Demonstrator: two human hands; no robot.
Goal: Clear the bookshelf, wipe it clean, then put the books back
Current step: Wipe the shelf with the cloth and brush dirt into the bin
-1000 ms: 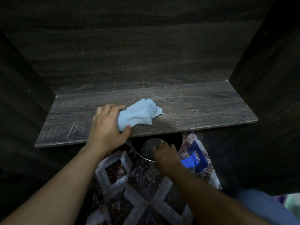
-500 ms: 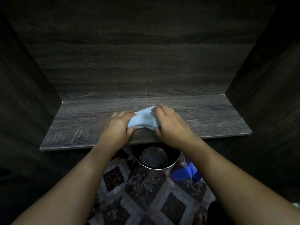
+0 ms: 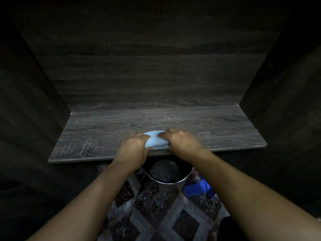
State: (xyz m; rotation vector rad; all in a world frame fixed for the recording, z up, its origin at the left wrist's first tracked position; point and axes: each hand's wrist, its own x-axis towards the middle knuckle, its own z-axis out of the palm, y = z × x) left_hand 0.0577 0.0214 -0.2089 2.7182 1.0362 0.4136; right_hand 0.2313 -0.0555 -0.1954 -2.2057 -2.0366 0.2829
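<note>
Both hands, left hand [image 3: 132, 148] and right hand [image 3: 180, 142], curl their fingers around a light-blue cloth [image 3: 155, 141] on the dark wooden shelf [image 3: 97, 136].

At the front edge of the shelf [image 3: 104, 136], cloth [image 3: 155, 140] gripped between left hand [image 3: 133, 148] and right hand [image 3: 182, 141]; below that edge, bucket [image 3: 169, 188] on floor [image 3: 156, 214].
</note>
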